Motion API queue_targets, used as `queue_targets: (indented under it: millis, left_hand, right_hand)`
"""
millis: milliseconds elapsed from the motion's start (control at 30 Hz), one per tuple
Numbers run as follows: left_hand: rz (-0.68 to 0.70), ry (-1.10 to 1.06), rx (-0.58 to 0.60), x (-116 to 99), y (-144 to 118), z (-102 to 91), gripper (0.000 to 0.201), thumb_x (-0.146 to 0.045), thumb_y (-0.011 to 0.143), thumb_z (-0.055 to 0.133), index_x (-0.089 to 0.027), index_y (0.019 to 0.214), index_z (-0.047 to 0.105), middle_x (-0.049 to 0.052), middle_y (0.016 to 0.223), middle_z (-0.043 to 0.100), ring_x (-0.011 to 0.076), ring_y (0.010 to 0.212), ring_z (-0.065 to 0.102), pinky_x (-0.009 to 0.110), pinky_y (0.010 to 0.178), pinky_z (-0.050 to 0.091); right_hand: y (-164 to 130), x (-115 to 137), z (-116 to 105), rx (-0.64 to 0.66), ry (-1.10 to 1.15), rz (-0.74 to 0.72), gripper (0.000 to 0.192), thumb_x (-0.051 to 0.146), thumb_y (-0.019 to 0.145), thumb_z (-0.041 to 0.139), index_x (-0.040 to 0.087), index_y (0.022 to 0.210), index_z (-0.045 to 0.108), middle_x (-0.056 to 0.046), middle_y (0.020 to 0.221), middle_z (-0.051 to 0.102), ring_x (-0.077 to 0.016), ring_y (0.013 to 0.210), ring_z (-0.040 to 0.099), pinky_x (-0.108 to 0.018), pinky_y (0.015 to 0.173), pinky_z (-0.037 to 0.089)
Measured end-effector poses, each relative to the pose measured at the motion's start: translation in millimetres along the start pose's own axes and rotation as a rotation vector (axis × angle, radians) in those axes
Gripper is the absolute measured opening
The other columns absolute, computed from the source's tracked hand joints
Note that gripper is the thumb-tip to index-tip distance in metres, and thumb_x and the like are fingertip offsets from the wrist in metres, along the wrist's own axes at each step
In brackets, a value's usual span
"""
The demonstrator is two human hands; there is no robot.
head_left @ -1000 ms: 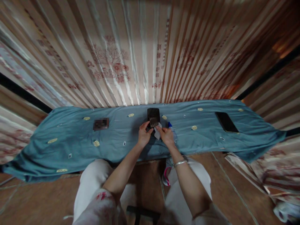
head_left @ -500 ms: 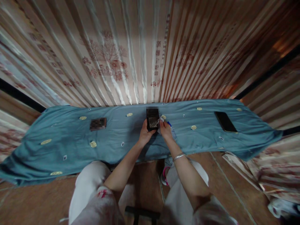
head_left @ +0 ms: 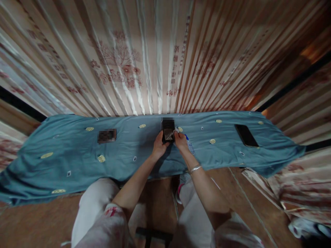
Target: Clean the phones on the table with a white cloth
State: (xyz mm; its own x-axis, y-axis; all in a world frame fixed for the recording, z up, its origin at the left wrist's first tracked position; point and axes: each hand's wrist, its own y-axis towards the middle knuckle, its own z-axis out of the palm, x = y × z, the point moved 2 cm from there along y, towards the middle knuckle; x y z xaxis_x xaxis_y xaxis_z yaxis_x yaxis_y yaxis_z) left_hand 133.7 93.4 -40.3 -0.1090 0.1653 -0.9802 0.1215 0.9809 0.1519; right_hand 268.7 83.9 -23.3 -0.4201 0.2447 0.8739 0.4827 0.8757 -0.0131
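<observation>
Where the left hand (head_left: 159, 146) closes: on the lower left of a glossy black rectangular object (head_left: 168, 128), over the middle of a blue-green patterned cloth (head_left: 129, 143).
Right hand (head_left: 181, 140): pinching a small crumpled white wipe (head_left: 177, 130) at the object's right edge.
Along the cloth: dark pixelated item (head_left: 107, 136) at left, black rectangular phone (head_left: 246, 135) at right.
</observation>
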Motion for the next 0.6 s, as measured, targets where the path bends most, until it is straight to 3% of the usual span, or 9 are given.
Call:
queue_targets:
  millis: [300,600]
  left_hand:
    - [-0.015,0.067,-0.007,-2.0,2.1,-2.9,0.071,-0.011,0.059,0.071,-0.014,0.129,0.057,0.012,0.133,0.058,0.0331,0.129,0.046,0.045,0.113,0.027]
    - [0.015,0.119,-0.013,1.2,-3.1,1.4,0.074,-0.012,0.062,0.069,-0.017,0.134,0.051,0.009,0.134,0.058,0.0278,0.127,0.049,0.042,0.111,0.031]
  right_hand:
    - [6.5,-4.3,5.0,-0.032,0.018,0.010,0.034,0.042,0.085,0.041,0.023,0.059,0.054,-0.005,0.062,0.059,-0.0215,0.065,0.054,-0.031,0.058,0.039]
    - [-2.9,0.9,1.6,-0.014,0.020,-0.021,0.033,0.043,0.085,0.041,0.023,0.061,0.053,-0.004,0.063,0.060,-0.0211,0.063,0.054,-0.030,0.059,0.039]
